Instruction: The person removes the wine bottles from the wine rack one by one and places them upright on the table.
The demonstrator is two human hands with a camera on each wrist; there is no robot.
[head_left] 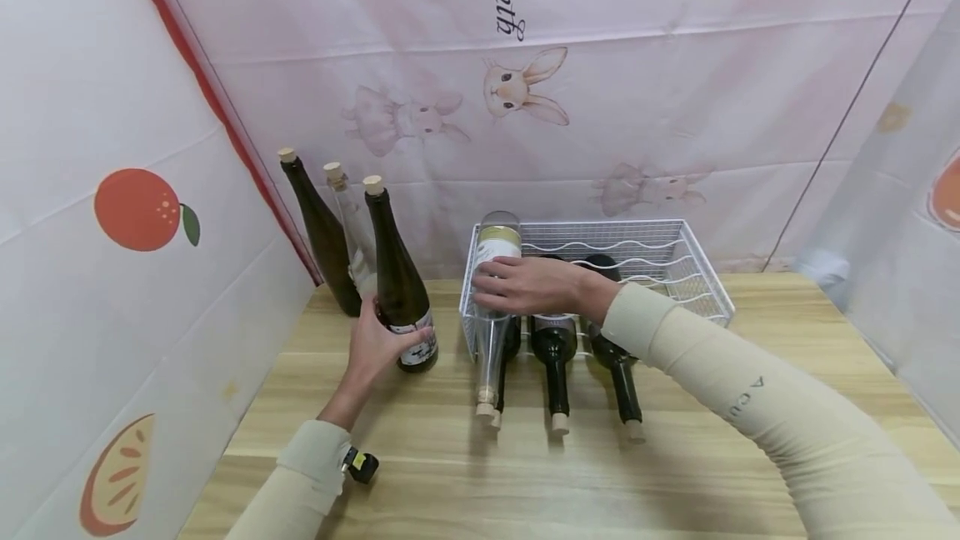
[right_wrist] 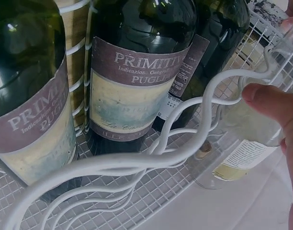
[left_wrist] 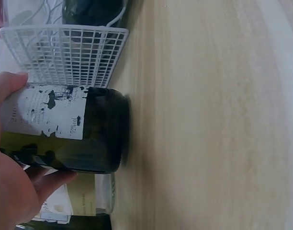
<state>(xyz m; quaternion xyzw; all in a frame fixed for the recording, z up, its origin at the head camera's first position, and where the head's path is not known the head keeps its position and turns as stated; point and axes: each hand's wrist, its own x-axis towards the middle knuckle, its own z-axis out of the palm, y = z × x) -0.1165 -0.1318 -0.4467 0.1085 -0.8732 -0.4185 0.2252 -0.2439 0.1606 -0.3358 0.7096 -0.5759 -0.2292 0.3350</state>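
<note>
My left hand (head_left: 373, 350) grips the lower part of a dark green wine bottle (head_left: 397, 265), which stands upright on the table with a cork in its neck. In the left wrist view, the worn white label of this bottle (left_wrist: 50, 110) shows between thumb and fingers. Over the left end of a white wire wine rack (head_left: 708, 290), my right hand (head_left: 536, 284) holds a clear corked bottle (head_left: 491, 344) by its body, its neck pointing toward me. That clear bottle overlaps the leftmost dark bottle (head_left: 513, 340) in the head view. The right thumb (right_wrist: 264, 98) is close to the rack's wavy wire.
Two more dark bottles (head_left: 557, 348) (head_left: 617, 365) lie in the rack, corks toward me. Behind the left hand stand another dark green bottle (head_left: 315, 223) and a clear bottle (head_left: 358, 232). A printed curtain (head_left: 420, 7) backs the wooden table (head_left: 450, 482).
</note>
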